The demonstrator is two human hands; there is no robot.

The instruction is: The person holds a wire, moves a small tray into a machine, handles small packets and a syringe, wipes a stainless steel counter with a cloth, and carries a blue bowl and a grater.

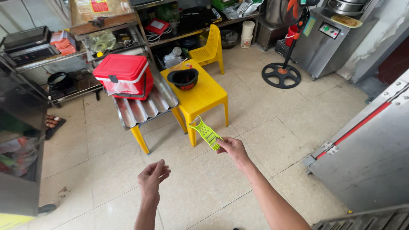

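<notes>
My right hand [232, 149] is stretched out over the tiled floor and grips a lime-green slotted plastic grater [205, 132] by one end; its handle loop points toward the yellow plastic table [204, 96]. My left hand [152, 178] hangs lower and to the left, fingers loosely curled and apart, holding nothing. A black helmet [183, 79] lies upside down on the yellow table. Beside it a red cooler box [124, 76] stands on a corrugated metal tray [145, 108].
A yellow plastic chair [209, 49] stands behind the table. Metal shelving [51, 55] with clutter lines the left and back. A pedestal fan base [281, 74] and a steel machine [328, 38] stand at the right; a grey metal panel [366, 153] fills the near right.
</notes>
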